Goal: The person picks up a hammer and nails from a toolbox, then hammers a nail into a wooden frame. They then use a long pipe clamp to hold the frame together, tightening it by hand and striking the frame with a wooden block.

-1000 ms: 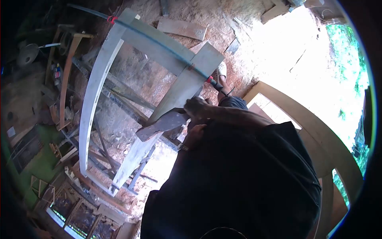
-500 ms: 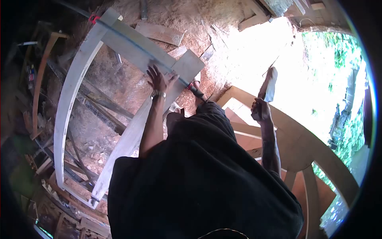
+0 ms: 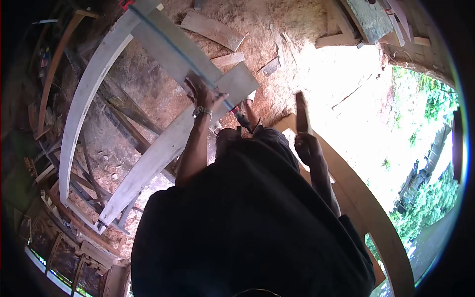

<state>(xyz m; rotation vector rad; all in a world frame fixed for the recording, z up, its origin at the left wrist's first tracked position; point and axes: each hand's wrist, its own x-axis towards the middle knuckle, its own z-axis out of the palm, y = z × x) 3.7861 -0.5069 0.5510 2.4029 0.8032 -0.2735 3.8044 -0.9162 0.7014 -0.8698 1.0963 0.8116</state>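
My left hand point(image 3: 203, 95) lies over the joint of a pale wooden frame, its thumb spread away from the fingers, right at the bar of a long bar clamp point(image 3: 167, 40). The clamp runs along a wide board of the frame, with a red jaw at the far end and a dark handle near my feet. One side of the frame is a curved rail point(image 3: 79, 106); a long straight rail point(image 3: 153, 166) runs below my left hand. My right hand point(image 3: 308, 147) is closed around a bat-like piece of wood point(image 3: 302, 111), held up right of the frame.
A second curved wooden frame point(image 3: 363, 198) stands at my right side. Loose board offcuts point(image 3: 213, 30) lie on the sawdust-covered ground ahead. Dark timbers point(image 3: 126, 116) show beneath the clamped frame. More wood is piled at the top right point(image 3: 368, 20).
My right hand has swung the piece of wood leftward, nearer to the clamped frame. My left hand stays at the joint, its fingers drawn closer together. The whole view has shifted slightly.
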